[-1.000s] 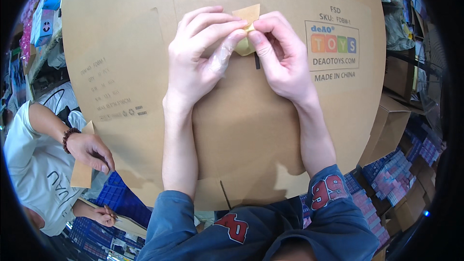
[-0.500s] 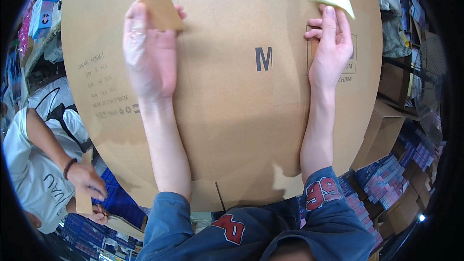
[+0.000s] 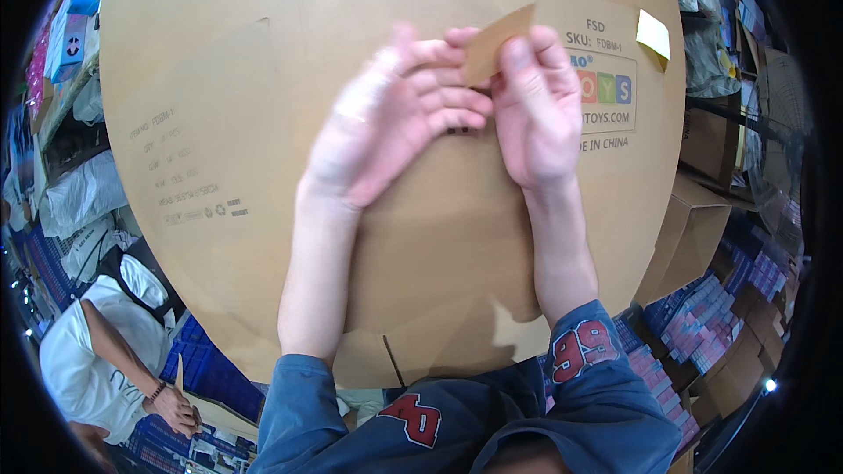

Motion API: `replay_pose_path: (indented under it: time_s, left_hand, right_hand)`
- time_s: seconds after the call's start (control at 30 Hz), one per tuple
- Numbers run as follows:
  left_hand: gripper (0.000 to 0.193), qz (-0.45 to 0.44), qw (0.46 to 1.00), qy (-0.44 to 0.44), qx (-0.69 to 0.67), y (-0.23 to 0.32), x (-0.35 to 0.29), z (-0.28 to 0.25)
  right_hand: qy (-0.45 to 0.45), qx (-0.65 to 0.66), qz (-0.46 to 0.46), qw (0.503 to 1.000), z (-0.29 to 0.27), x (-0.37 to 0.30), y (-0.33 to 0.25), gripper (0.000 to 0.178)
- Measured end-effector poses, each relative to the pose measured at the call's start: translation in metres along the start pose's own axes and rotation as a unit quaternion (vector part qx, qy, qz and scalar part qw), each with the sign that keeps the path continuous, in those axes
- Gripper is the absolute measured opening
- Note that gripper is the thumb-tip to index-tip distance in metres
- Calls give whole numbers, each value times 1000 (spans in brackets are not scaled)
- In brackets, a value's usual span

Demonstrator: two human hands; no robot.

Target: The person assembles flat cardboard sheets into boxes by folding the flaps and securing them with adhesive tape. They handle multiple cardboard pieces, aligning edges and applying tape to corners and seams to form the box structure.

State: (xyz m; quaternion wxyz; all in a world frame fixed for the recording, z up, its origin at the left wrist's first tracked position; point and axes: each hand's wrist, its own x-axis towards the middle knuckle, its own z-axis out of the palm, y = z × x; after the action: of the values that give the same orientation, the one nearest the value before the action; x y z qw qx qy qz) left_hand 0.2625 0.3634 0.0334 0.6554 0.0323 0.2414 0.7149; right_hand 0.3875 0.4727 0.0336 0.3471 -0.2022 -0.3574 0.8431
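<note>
My right hand [image 3: 543, 101] pinches a small flat brown paper piece [image 3: 499, 44] between thumb and fingers, tilted above a big cardboard sheet [image 3: 439, 254]. Beside it on the left, my left hand [image 3: 386, 114] is open, palm turned inward. Its fingers are spread toward the brown piece; whether a fingertip touches it I cannot tell. Something clear and shiny, slightly blurred, covers the thumb side of that hand. At the cardboard's far right edge lies a pale yellow paper piece [image 3: 652, 33], a brown corner showing under it.
On the lower left a co-worker in a white shirt [image 3: 83, 351] handles a flat piece beside a blue crate [image 3: 219, 369]. An open carton [image 3: 689, 228] and stacked small pink and purple boxes [image 3: 702, 320] stand to the right. Plastic-wrapped goods [image 3: 83, 193] lie on the left.
The pale yellow piece has left my right hand and lies at the right edge. The brown piece has passed from my left hand to my right. Both hands have come together near the middle.
</note>
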Motion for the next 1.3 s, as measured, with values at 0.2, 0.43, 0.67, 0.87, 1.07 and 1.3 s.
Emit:
replay_pose_path:
  time_s: [0.2, 0.43, 0.67, 0.87, 1.07, 1.3]
  left_hand:
    - [47, 176, 944, 87, 266, 22, 26, 8]
    - [43, 296, 876, 154, 349, 25, 30, 7]
    - [51, 283, 918, 97, 261, 10, 30, 10]
    - [52, 347, 783, 115, 504, 1, 38, 20]
    - [53, 248, 802, 153, 521, 41, 26, 11]
    - [45, 222, 823, 122, 508, 36, 24, 13]
  right_hand:
    - [-34, -226, 8, 974, -23, 26, -28, 17]
    - [11, -309, -136, 941, -13, 37, -23, 72]
    - [17, -173, -10, 985, -16, 36, -24, 30]
    - [54, -95, -42, 993, -20, 38, -28, 11]
    - [-80, -352, 22, 932, -20, 34, -28, 10]
    - [-7, -280, -48, 959, -22, 40, -26, 19]
